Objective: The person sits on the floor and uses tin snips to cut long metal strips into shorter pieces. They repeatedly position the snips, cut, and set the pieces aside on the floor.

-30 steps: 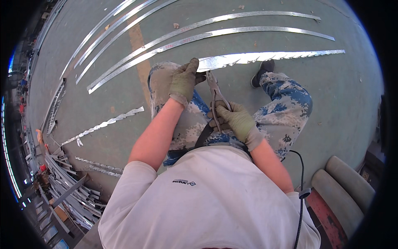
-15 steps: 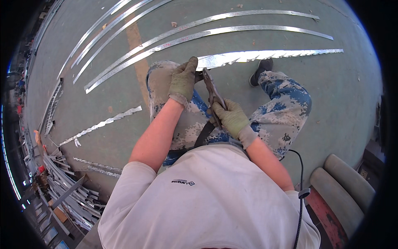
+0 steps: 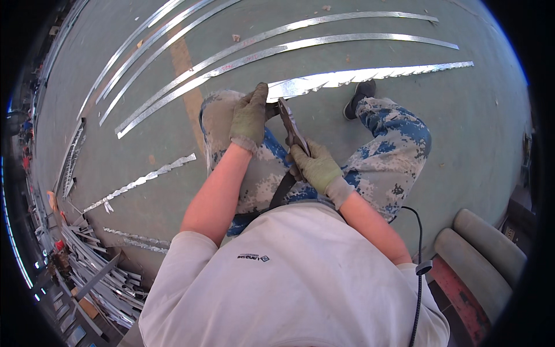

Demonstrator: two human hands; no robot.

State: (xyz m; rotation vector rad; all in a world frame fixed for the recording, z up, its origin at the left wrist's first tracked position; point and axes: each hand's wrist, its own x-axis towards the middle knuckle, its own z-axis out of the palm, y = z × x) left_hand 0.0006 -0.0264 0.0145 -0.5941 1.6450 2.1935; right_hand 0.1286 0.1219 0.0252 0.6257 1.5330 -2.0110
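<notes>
Snugly, the right hand [image 3: 318, 167] wraps its fingers round pliers [image 3: 291, 124] while the left hand [image 3: 249, 118] pinches a notched metal strip [image 3: 341, 78].

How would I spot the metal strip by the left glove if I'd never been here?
Find the camouflage trousers, then the gloved left hand near the left knee. The metal strip runs rightward from that hand, past the dark shoe. Unlike the straight-edged strips just beyond, its near edge is jagged.
</notes>
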